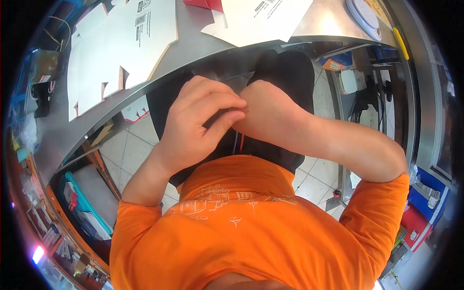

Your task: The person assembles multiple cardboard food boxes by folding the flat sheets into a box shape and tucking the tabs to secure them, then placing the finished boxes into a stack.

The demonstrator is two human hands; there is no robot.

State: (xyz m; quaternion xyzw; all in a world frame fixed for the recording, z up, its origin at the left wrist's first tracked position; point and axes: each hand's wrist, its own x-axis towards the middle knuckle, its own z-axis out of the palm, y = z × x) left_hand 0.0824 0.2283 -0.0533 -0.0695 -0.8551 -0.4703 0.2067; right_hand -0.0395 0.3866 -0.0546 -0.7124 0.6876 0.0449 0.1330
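Both my hands meet over my lap, in front of the metal table's edge. My left hand is closed in a pinch, thumb and forefinger drawn together at the tips. These tips touch or nearly touch the side of my right hand. Anything between them is too small or hidden to make out. My right hand is bent at the wrist with its back toward me, so its fingers are out of sight. Beneath the hands, a thin red strip shows against my dark trousers.
On the metal table lie flat white cut-out card sheets at left and another card sheet beside a red piece. A round scale-like device stands far right. A teal-edged bin is low at left.
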